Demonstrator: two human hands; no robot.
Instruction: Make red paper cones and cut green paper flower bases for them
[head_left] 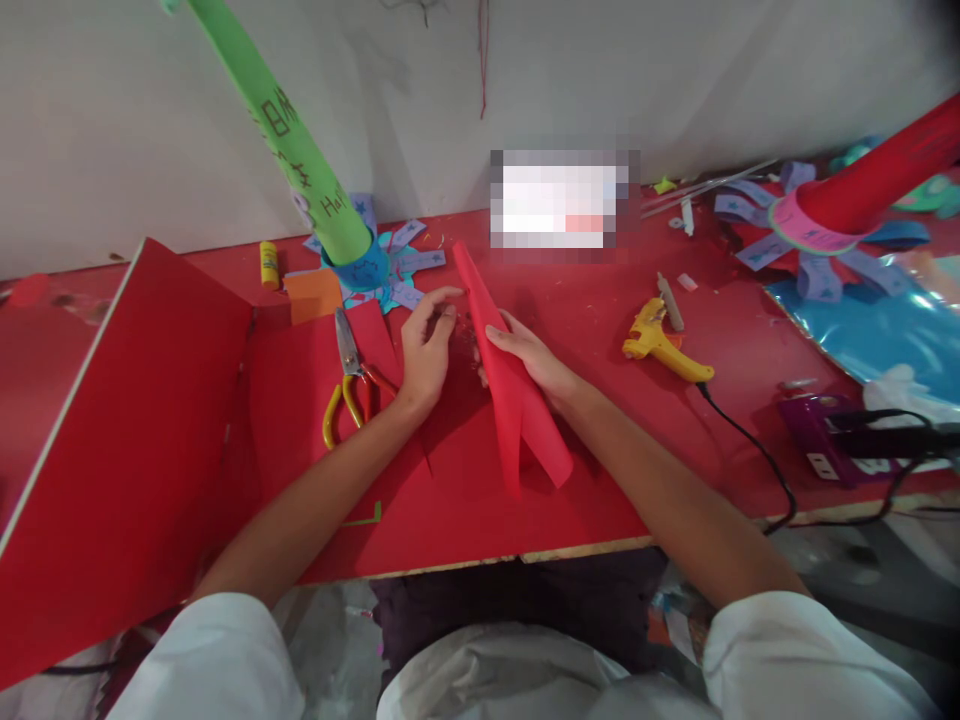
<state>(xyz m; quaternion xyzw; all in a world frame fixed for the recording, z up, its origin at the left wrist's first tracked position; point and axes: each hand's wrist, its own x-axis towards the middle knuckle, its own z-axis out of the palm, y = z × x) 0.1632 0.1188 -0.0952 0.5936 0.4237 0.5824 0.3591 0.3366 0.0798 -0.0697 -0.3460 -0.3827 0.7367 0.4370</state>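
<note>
My right hand (536, 360) grips a sheet of red paper (504, 385) rolled into a narrow tube, thumb on top and fingers behind it. The roll is tilted, and its lower end flares apart into two flaps. Just left of it is my left hand (429, 345), with loosely bent fingers, apart and holding nothing I can see. Its index fingertip reaches the roll's upper left edge; whether it touches, I cannot tell. Beside my left wrist lie scissors (352, 375) with red and yellow handles, on a flat red sheet (296, 375).
A yellow glue gun (660, 340) with a black cord lies to the right, near a purple box (821, 440). Decorated green (300, 160) and red (877, 190) tubes stand at the back. A glue stick (268, 265) and an upright red board (142, 430) are left.
</note>
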